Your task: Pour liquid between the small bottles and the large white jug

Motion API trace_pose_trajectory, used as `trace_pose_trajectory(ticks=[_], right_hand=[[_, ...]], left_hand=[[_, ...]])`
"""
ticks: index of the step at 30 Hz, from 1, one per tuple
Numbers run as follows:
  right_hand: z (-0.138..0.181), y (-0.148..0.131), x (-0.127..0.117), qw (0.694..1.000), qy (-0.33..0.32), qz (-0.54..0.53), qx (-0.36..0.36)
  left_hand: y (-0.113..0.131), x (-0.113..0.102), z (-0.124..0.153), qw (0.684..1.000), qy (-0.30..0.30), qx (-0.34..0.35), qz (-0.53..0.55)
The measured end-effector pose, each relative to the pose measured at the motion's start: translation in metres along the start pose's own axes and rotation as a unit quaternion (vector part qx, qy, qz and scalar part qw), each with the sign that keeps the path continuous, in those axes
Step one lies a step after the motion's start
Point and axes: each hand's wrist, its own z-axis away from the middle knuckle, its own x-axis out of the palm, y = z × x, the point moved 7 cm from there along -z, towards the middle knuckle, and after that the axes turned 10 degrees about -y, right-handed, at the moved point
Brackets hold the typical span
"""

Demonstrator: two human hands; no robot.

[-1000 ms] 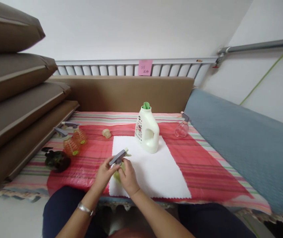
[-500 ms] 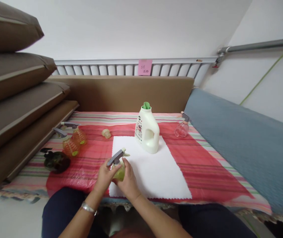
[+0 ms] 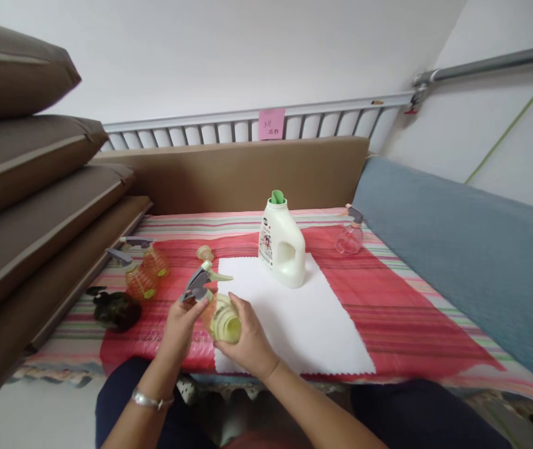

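A small spray bottle (image 3: 225, 319) with a yellow-green body and a grey and cream trigger head is tilted on its side between my hands, its base turned towards me and to the right. My left hand (image 3: 178, 327) grips it at the neck, just below the trigger head. Around the lower body wraps my right hand (image 3: 251, 337). Beneath them lies a white cloth (image 3: 306, 330) with a scalloped edge. On its far part stands a cream jug (image 3: 279, 223) with a green spout and no cap on. A pale cap (image 3: 205, 253) rests beside the cloth.
At the left stand two amber spray bottles (image 3: 139, 284) and a dark green pump bottle (image 3: 117, 312). A clear spray bottle (image 3: 349, 241) is at the right on the red sheet (image 3: 388, 299). Stacked brown cushions (image 3: 42, 212) flank the left side; a blue padded surface (image 3: 457, 237) borders the right.
The spray bottle has gone from nearly upright to tilted, its head swung left and its base lifted to face me. Both hands turned with it. The camera view has shifted slightly.
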Motion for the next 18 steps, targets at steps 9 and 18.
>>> trace_pose_trajectory(ticks=[9, 18], right_hand=[[0.001, -0.041, -0.023, 0.938, -0.134, -0.319, 0.013], [0.009, -0.045, -0.037, 0.895, -0.112, -0.431, 0.01]], left_hand=[[0.038, 0.026, 0.006, 0.99, -0.136, -0.022, 0.017], [0.009, 0.035, 0.012, 0.989, -0.112, -0.088, -0.037]])
